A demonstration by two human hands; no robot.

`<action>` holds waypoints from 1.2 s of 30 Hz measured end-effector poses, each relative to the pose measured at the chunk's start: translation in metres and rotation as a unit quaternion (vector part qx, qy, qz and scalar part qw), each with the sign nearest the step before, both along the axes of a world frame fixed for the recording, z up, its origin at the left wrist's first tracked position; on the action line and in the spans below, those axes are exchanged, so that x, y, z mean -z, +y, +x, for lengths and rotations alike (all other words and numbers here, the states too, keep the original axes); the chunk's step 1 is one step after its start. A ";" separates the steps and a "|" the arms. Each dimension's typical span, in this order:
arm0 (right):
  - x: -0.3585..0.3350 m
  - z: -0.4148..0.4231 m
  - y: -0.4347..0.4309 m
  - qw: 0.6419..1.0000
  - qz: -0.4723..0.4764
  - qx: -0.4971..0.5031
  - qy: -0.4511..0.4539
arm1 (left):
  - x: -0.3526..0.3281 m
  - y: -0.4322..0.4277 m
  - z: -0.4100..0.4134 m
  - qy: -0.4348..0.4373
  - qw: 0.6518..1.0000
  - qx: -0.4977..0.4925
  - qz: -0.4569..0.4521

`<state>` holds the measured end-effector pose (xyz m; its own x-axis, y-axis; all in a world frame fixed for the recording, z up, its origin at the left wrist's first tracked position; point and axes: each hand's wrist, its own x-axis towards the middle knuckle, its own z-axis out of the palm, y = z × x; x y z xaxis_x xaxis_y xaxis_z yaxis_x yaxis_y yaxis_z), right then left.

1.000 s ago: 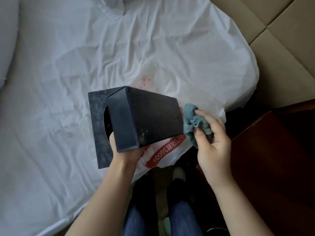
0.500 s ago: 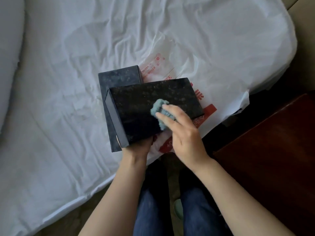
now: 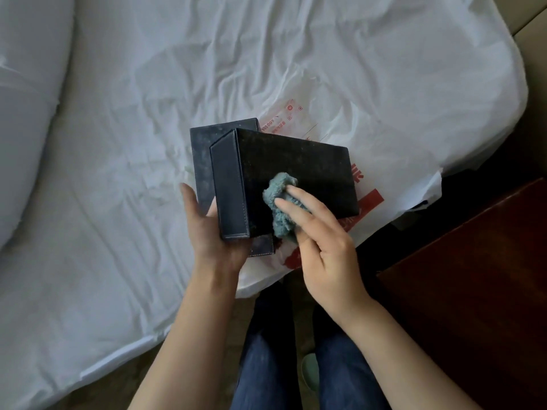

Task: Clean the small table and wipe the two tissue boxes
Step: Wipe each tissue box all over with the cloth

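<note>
A black leather-look tissue box is tilted above the bed, its long dusty face turned up. My left hand grips its near end from below. A flat dark panel shows behind the box on the left; I cannot tell whether it is part of this box or a second one. My right hand holds a bunched teal cloth against the box's upper face, near its lower edge. The small table, dark red-brown wood, is at the right.
A white plastic bag with red print lies under the box on the rumpled white bed sheet. A pillow lies at the far left. My legs in blue jeans stand between bed and table.
The box has turned so its long face is up. My right hand moved the cloth from the box's right end onto that face and down toward its lower edge.
</note>
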<state>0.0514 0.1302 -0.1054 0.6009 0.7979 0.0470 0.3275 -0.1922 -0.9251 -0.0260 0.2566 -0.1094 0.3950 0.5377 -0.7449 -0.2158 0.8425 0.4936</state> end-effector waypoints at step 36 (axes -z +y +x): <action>0.083 0.076 0.010 0.973 -0.155 0.170 0.004 | 0.012 0.023 -0.037 0.165 0.956 0.157 0.184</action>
<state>0.1273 0.1402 -0.1889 0.8324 0.5275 -0.1701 0.1886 -0.5581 -0.8081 -0.0629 0.2796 -0.1210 0.3565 0.6805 -0.6402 0.2376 0.5966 0.7665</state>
